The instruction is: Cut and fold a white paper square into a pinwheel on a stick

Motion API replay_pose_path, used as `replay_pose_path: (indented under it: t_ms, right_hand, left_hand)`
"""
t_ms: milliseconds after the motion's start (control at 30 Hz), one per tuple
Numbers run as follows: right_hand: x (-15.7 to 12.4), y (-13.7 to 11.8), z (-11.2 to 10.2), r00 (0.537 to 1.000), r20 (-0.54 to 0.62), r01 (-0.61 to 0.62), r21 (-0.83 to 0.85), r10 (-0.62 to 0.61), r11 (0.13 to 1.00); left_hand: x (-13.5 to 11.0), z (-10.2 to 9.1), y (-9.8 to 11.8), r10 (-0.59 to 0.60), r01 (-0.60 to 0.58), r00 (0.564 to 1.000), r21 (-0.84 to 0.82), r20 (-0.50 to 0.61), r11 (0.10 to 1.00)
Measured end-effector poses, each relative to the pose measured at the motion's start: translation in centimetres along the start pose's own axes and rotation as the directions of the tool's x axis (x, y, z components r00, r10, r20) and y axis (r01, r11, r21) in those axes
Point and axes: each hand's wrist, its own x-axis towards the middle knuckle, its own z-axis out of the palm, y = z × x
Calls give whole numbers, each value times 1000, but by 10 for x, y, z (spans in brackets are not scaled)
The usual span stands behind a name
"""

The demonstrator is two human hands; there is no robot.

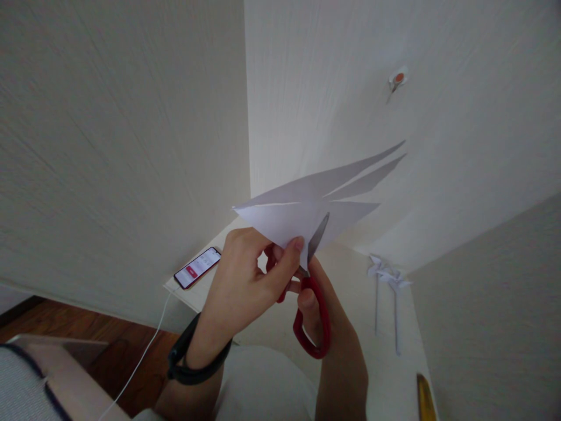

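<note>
A sheet of white paper (280, 216), with slits running in from its corners, is held up in front of me. My left hand (258, 275) pinches its near edge between thumb and fingers. My right hand (328, 310) grips red-handled scissors (323, 327), the thumb through the near loop. One scissor blade (318, 237) lies over the paper, pointing up and away, just right of my left thumb. The other blade is hidden behind the paper, and the fingers in the far loop are partly covered by my left hand.
On the white table (350, 269), a lit phone (197, 268) with a white cable (144, 362) lies at the left. Two white paper pinwheels (385, 275) on sticks lie at the right, near a yellow object (424, 397). Walls enclose the table; a hook (398, 79) is on one.
</note>
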Motion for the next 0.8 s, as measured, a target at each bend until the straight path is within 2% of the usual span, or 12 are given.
replay_pose_path:
  t_ms: [267,800]
  right_hand:
    - [-1,-6,1,1000,20,6,23,-6,1000]
    - [1,-6,0,1000,18,-8,45,8,999]
  left_hand:
    - [2,-3,0,59,-60,998,51,12,997]
    - [3,-3,2,36,-37,999,48,12,998]
